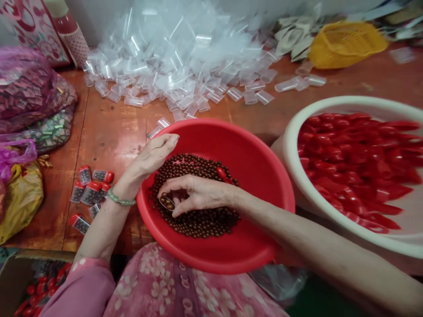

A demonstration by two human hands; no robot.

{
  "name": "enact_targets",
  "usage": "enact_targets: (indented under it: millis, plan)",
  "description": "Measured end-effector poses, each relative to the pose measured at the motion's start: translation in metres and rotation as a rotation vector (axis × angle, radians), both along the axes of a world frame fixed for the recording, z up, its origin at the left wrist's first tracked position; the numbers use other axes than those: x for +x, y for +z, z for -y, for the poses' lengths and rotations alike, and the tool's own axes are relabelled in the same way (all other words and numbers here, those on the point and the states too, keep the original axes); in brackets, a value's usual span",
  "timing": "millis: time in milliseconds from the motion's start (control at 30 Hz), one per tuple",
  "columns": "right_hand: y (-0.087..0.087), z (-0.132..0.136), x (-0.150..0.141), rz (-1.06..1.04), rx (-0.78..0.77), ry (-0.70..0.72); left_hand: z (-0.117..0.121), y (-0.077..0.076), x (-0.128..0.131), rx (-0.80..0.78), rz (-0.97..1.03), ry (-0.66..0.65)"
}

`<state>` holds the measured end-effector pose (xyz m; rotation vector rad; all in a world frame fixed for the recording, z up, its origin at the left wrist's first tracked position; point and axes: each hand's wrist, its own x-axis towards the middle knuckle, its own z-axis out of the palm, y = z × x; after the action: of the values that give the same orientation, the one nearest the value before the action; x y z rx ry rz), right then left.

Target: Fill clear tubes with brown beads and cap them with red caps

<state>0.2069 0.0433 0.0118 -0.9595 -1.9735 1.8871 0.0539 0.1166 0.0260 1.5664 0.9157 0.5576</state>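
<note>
- Small metal scoop (pixel 166 203), a few beads in its bowl, pinched in the right hand (pixel 198 193), fingers curled narrowly around it, just above the brown beads (pixel 194 226).
- Beads heaped in a red plastic basin (pixel 261 185) at the person's lap, seemingly placed within easy reach of both hands.
- Left hand (pixel 154 154) poised over the basin's rim, fingertips drawn narrow; any contents cannot be told.
- Capped clear tubes (pixel 86 189) lie on the wooden table (pixel 109 136) left of the basin; loose clear tubes (pixel 172 66) pile toward the far edge; a white basin (pixel 330 103) of red caps (pixel 357 163) stands right.
</note>
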Motion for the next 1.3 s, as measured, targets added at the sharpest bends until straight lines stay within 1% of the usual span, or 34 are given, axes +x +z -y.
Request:
enact_targets:
  millis: [67,167,233,267,400,467,567,667,700,767,867,967,1033,1133,1200,1233,1300]
  plan:
    - [0.010,0.000,0.010,-0.044,0.023,-0.083,0.008,0.006,-0.011,-0.099,0.113,-0.040]
    - [0.022,0.001,0.022,-0.075,0.078,-0.176,0.025,0.013,-0.025,-0.225,0.192,-0.227]
    - [0.027,0.002,0.027,-0.102,0.111,-0.211,0.036,0.014,-0.030,-0.269,0.217,-0.317]
    - [0.029,0.003,0.028,-0.119,0.127,-0.224,0.041,0.013,-0.030,-0.272,0.235,-0.330]
    - [0.037,0.006,0.031,-0.172,0.217,-0.260,0.053,0.006,-0.022,-0.241,0.305,-0.293]
    - [0.040,0.007,0.032,-0.173,0.263,-0.282,0.057,0.004,-0.019,-0.251,0.277,-0.284]
    - [0.043,0.010,0.035,-0.156,0.276,-0.322,0.061,0.006,-0.016,-0.317,0.197,-0.275]
    - [0.043,0.014,0.036,-0.156,0.281,-0.437,0.064,0.011,-0.015,-0.316,0.189,-0.261]
    - [0.043,0.015,0.036,-0.165,0.310,-0.469,0.065,0.013,-0.014,-0.296,0.194,-0.256]
    - [0.042,0.017,0.036,-0.194,0.405,-0.485,0.066,0.014,-0.013,-0.268,0.204,-0.257]
    - [0.042,0.020,0.035,-0.192,0.519,-0.512,0.065,0.012,-0.010,-0.290,0.227,-0.241]
    - [0.040,0.023,0.036,-0.133,0.522,-0.622,0.064,0.007,-0.008,-0.352,0.240,-0.188]
    - [0.036,0.026,0.037,-0.110,0.494,-0.657,0.063,0.004,-0.008,-0.371,0.235,-0.180]
    - [0.032,0.029,0.040,-0.122,0.436,-0.684,0.061,0.002,-0.009,-0.347,0.237,-0.199]
    - [0.032,0.029,0.041,-0.137,0.430,-0.673,0.059,0.002,-0.009,-0.331,0.262,-0.211]
    - [0.033,0.027,0.041,-0.128,0.447,-0.646,0.058,0.002,-0.008,-0.324,0.278,-0.215]
    - [0.037,0.023,0.040,-0.077,0.513,-0.539,0.058,0.002,-0.008,-0.328,0.304,-0.224]
